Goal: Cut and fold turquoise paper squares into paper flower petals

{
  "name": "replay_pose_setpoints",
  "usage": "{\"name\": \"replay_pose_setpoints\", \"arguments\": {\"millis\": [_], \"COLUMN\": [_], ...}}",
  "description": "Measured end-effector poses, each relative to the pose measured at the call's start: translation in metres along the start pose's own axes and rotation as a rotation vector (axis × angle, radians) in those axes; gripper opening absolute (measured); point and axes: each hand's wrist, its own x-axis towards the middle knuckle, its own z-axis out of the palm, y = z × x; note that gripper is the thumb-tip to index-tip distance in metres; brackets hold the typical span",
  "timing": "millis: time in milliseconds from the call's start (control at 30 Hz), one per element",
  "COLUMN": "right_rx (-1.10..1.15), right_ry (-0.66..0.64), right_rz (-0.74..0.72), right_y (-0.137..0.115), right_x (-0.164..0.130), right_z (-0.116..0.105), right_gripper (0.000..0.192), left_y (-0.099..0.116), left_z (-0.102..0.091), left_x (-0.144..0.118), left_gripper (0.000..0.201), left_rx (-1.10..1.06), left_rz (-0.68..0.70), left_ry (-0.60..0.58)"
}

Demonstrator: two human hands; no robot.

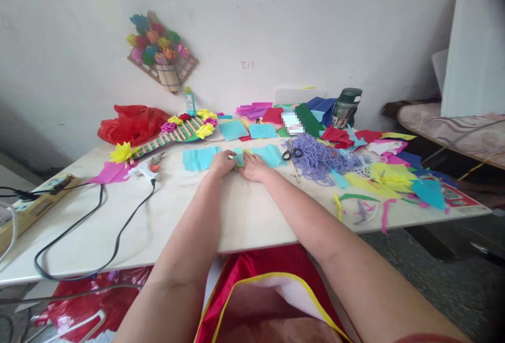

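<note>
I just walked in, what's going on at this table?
Someone has both hands at some light-blue paper on the table. The right hand lies over its middle, the left hand close beside; whether that one grips anything is unclear. A glue gun lies to the left, scissors and purple yarn to the right.

Handwritten marks [248,65] on the wall [323,32] read "Z17" or "217".
</note>
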Motion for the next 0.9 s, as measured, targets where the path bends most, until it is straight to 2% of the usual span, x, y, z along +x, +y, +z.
{"name": "replay_pose_setpoints", "arguments": {"millis": [333, 667, 767, 833, 900], "right_rx": [0.034, 0.144, 0.189, 0.245, 0.301], "right_ry": [0.016, -0.052, -0.099, -0.104, -0.034], "right_rz": [0.010, -0.062, -0.096, -0.107, -0.113], "right_y": [0.004, 0.014, 0.020, 0.027, 0.034], "right_x": [0.002, -0.010, -0.009, -0.005, -0.001], "right_z": [0.003, -0.016, -0.021, -0.023, -0.023], "right_gripper": [0.073, 0.092, 0.089, 0.077, 0.067], "left_y": [-0.001, -0.001, -0.003, -0.002, -0.001], "left_z": [0.000, 0.001, 0.004, 0.004, 0.004], "left_x": [0.001, 0.002, 0.004, 0.005, 0.005], "left_gripper": [0.039, 0.046, 0.047, 0.047, 0.045], "left_rx": [0.025, 0.097, 0.122, 0.131, 0.145], "left_rz": [0.020, 0.071, 0.093, 0.091, 0.098], "left_ry": [-0.035, -0.070, -0.075, -0.077, -0.082]}}
